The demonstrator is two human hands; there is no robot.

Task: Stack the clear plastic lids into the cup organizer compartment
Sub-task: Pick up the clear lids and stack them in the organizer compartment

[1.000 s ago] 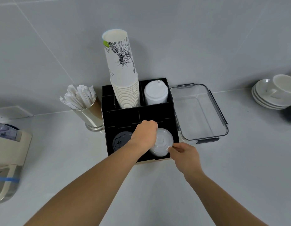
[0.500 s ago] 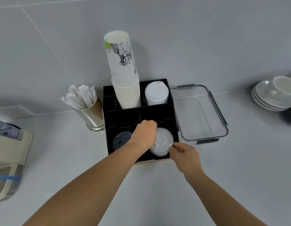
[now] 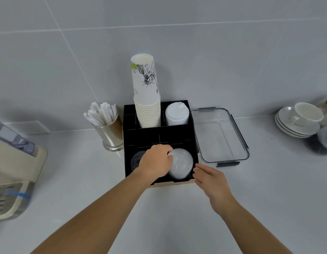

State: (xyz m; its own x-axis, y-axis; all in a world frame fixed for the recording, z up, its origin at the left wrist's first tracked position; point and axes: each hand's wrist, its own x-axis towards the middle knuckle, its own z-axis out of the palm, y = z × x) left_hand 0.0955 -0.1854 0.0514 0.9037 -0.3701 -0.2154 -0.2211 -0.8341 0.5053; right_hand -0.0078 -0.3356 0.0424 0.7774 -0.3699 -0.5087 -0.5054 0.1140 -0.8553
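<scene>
A black cup organizer stands against the wall. In its front right compartment sits a stack of clear plastic lids, domed and milky. My left hand reaches over the front left compartment and its fingers rest on the left rim of the lid stack. My right hand hovers just right of the organizer's front corner, fingers apart, holding nothing and clear of the lids. Black lids lie partly hidden under my left hand.
A tall stack of paper cups and white lids fill the rear compartments. An empty clear container lies to the right, a metal cup of wrapped sticks to the left. Saucers with a cup at far right; a machine at far left.
My right hand has drawn back from the lid stack's right edge and opened. My left hand stays on the lids.
</scene>
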